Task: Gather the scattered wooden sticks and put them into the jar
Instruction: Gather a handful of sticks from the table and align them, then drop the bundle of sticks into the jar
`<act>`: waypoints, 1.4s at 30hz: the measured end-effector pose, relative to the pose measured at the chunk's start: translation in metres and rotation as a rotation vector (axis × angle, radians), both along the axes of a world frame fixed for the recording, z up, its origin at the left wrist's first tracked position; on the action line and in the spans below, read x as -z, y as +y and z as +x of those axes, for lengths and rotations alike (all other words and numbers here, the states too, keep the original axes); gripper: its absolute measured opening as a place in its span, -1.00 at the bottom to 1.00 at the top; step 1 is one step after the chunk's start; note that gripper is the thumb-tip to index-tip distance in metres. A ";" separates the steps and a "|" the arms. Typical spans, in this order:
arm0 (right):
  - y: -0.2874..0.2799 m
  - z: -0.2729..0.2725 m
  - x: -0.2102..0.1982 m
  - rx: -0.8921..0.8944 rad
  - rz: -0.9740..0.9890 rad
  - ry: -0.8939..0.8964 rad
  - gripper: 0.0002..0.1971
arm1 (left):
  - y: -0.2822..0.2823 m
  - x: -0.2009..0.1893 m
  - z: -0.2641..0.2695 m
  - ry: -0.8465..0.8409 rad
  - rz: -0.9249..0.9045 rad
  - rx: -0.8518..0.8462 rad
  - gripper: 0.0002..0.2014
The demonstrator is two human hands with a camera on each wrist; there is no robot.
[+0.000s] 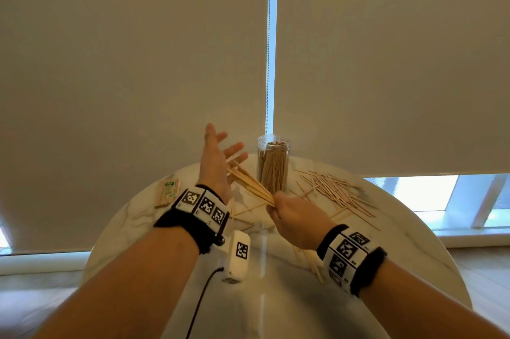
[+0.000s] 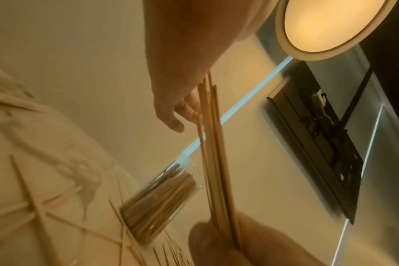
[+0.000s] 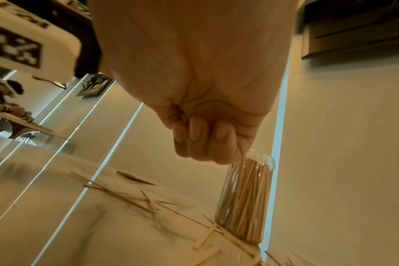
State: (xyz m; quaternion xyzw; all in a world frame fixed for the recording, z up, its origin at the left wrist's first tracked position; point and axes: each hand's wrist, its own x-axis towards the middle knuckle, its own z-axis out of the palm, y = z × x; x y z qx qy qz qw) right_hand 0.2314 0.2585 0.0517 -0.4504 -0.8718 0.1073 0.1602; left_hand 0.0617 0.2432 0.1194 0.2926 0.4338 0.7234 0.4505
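Observation:
A clear jar (image 1: pixel 273 163) (image 2: pixel 158 199) (image 3: pixel 245 199), well filled with wooden sticks, stands at the far edge of the round marble table (image 1: pixel 276 297). My right hand (image 1: pixel 289 217) (image 3: pixel 205 142) grips the near end of a bundle of sticks (image 1: pixel 249 182) (image 2: pixel 213 153) just in front of the jar. The bundle slants up and left. My left hand (image 1: pixel 218 158) (image 2: pixel 178 109) is open, fingers straight, with its palm against the bundle's far tips. A heap of loose sticks (image 1: pixel 335 192) lies right of the jar.
A few stray sticks (image 1: pixel 310 261) (image 3: pixel 130 198) lie near my right wrist and between my hands. A small wrapped packet (image 1: pixel 167 191) rests at the table's left. A white tagged device (image 1: pixel 237 254) with a black cable hangs under my left wrist. Roller blinds hang close behind.

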 end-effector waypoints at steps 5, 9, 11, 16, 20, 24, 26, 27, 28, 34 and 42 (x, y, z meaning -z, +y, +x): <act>0.005 -0.004 -0.001 -0.012 0.012 -0.016 -0.74 | 0.014 0.013 0.010 0.517 -0.176 0.003 -0.59; 0.009 -0.004 -0.001 0.039 0.087 0.003 -0.77 | 0.016 0.024 0.005 0.634 -0.204 -0.001 -0.61; 0.011 -0.005 -0.005 0.103 0.128 -0.042 -0.78 | 0.008 0.028 0.011 0.744 -0.203 0.071 -0.55; 0.015 -0.005 -0.016 0.278 0.096 -0.172 -0.84 | -0.004 0.023 0.026 0.775 -0.256 0.182 -0.23; 0.017 -0.004 -0.022 0.303 0.008 -0.157 -0.83 | -0.003 0.031 0.024 1.012 -0.111 0.079 -0.54; 0.013 -0.003 -0.021 0.176 0.073 -0.038 -0.79 | 0.004 0.034 0.017 1.028 -0.079 -0.151 -0.57; 0.012 -0.002 -0.020 0.162 0.233 -0.031 -0.83 | 0.007 0.037 0.016 0.976 -0.091 -0.170 -0.56; 0.012 -0.002 -0.020 0.161 0.280 -0.035 -0.82 | 0.009 0.038 0.016 0.933 -0.099 -0.146 -0.55; 0.013 -0.001 -0.021 0.161 0.299 -0.046 -0.81 | 0.012 0.039 0.015 0.892 -0.116 -0.121 -0.55; 0.018 -0.001 -0.022 0.178 0.278 -0.149 -0.78 | 0.019 0.025 0.020 0.389 -0.237 0.034 -0.37; 0.024 0.005 -0.026 0.061 0.232 -0.117 -0.44 | 0.029 0.036 0.028 0.956 -0.434 0.028 -0.48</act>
